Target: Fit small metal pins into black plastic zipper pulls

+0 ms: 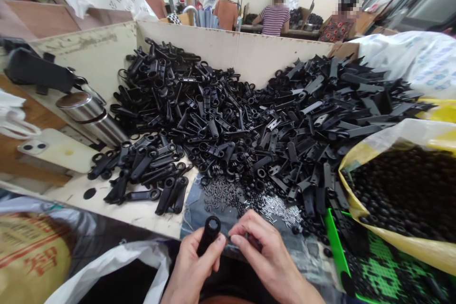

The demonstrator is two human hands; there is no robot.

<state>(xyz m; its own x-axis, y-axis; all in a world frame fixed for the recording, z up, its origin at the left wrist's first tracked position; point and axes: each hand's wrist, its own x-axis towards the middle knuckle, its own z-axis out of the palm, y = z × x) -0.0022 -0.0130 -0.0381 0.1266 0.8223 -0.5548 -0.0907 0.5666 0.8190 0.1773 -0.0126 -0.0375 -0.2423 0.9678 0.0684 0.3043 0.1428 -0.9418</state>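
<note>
My left hand (194, 261) is closed round a black plastic handle-like part (210, 235), its round end tilted up toward me. Just to the right, my right hand (265, 251) is curled, with thumb and forefinger pinched close to my left thumb. Whatever lies in that pinch is too small to make out, and something dark shows under the curled fingers. Beyond my hands, small dark screws (223, 194) and shiny silver pins (280, 209) lie spread on a dark cloth (194, 213).
Black plastic parts (210, 109) are heaped against the board walls. A yellow bag (356, 171) of black pieces and a green basket (337, 242) stand right. At left are a steel flask (96, 114), a phone (53, 149) and a white sack (156, 256). Several people sit behind.
</note>
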